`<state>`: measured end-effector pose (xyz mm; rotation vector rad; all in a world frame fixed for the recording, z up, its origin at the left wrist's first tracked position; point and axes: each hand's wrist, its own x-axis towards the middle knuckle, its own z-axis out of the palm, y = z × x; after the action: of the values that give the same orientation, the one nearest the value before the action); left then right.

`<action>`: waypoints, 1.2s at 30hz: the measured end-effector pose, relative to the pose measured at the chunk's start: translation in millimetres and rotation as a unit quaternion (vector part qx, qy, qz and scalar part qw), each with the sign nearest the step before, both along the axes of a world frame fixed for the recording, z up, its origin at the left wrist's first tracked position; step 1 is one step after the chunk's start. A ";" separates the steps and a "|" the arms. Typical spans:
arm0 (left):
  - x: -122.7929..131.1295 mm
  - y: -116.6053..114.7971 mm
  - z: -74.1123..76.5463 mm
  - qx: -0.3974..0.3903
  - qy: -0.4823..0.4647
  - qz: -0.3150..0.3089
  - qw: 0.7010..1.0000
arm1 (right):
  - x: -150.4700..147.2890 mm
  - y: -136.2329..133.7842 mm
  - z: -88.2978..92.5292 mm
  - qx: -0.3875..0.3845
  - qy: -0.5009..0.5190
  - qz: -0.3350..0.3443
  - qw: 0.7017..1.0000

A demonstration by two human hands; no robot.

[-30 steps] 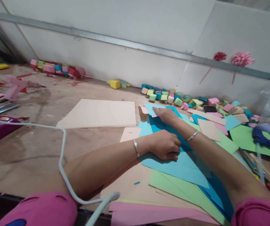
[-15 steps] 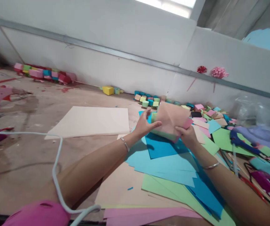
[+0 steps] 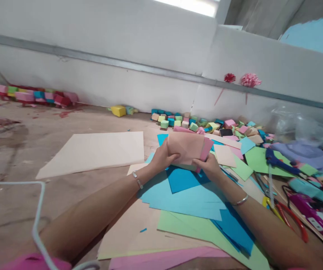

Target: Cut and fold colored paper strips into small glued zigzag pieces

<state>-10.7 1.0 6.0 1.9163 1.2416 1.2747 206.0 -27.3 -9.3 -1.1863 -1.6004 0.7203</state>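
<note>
Between both hands is a small stack of coloured paper [image 3: 186, 146], peach on top with pink showing at its right side. My left hand [image 3: 163, 155] grips its left edge, thumb on top and fingers behind. At the lower right corner, my right hand [image 3: 209, 165] pinches it with the thumb over the front. Under the hands lie a dark blue sheet [image 3: 185, 182] and a fan of light blue sheets [image 3: 184, 200]. Light green paper [image 3: 195, 227] and pink paper [image 3: 161, 258] lie nearer to me.
A large cream sheet [image 3: 99, 152] lies to the left. Small paper boxes [image 3: 172, 120] line the wall. At right are a blue-handled hot glue gun [image 3: 279, 163], red-handled pliers [image 3: 293, 221] and a purple power strip [image 3: 313, 213]. A white cable [image 3: 39, 210] crosses my left side.
The peach sheet, tilted and partly raised before, now lies squarer on the stack. Both hands have closed in on its edges, and the view has shifted a little to the right.
</note>
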 end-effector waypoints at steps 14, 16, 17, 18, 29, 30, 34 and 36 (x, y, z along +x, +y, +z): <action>-44.3 40.4 29.8 -0.087 0.043 0.085 0.992 | 39.8 9.6 40.6 0.027 -0.241 -0.012 0.970; -68.4 50.0 42.2 -0.108 0.072 0.112 0.985 | 70.5 8.4 50.6 0.017 -0.307 -0.036 0.951; -80.7 54.7 47.5 -0.119 0.089 0.129 0.981 | 85.4 6.5 52.1 0.011 -0.342 -0.047 0.938; -92.4 59.2 51.8 -0.133 0.110 0.144 0.974 | 98.9 4.0 51.1 0.003 -0.377 -0.054 0.925; -131.5 64.0 56.1 -0.175 0.390 0.214 0.878 | 131.9 -13.0 18.3 -0.083 -0.596 -0.072 0.796; -127.1 61.0 57.9 -0.153 0.403 0.223 0.875 | 131.9 -14.6 21.9 -0.080 -0.602 -0.075 0.791; -94.8 51.1 61.4 -0.062 0.423 0.158 0.890 | 126.5 -26.8 38.3 -0.046 -0.611 -0.095 0.785; -72.2 45.0 58.0 -0.019 0.413 0.094 0.906 | 113.7 -35.7 40.1 -0.005 -0.602 -0.118 0.790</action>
<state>-82.9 46.0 64.0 2.4488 1.8615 0.4659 319.8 -62.9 30.7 -1.9953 -2.3408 -0.3530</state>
